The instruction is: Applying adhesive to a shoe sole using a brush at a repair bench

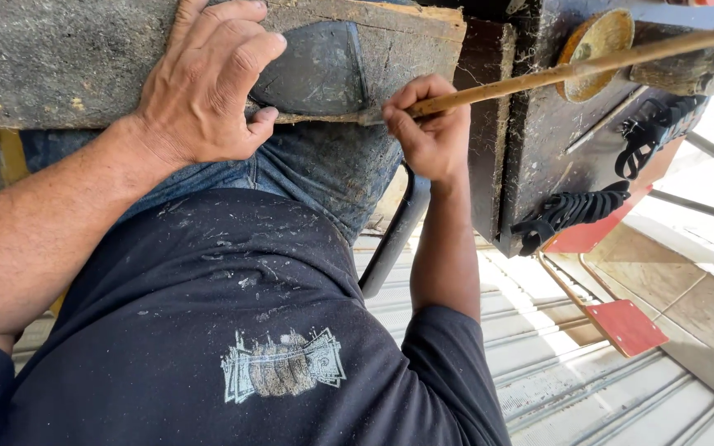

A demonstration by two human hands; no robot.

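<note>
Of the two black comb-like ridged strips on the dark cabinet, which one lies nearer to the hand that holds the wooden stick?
The lower black comb-like ridged strip, just above the red flat plate, is nearer the right hand. The other strip hangs higher and farther right.

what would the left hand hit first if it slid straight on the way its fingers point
Probably nothing soon: the left hand lies flat on the worn wooden board, fingers pointing along it beyond the picture's top edge.

Board [59,74] across lap; sole piece [316,70] on board, toward its right end. Left hand [208,91] pressed on board, just left of sole. Right hand [431,132] at sole's right edge, gripping long stick [588,64] running rightward past box [539,149].
</note>
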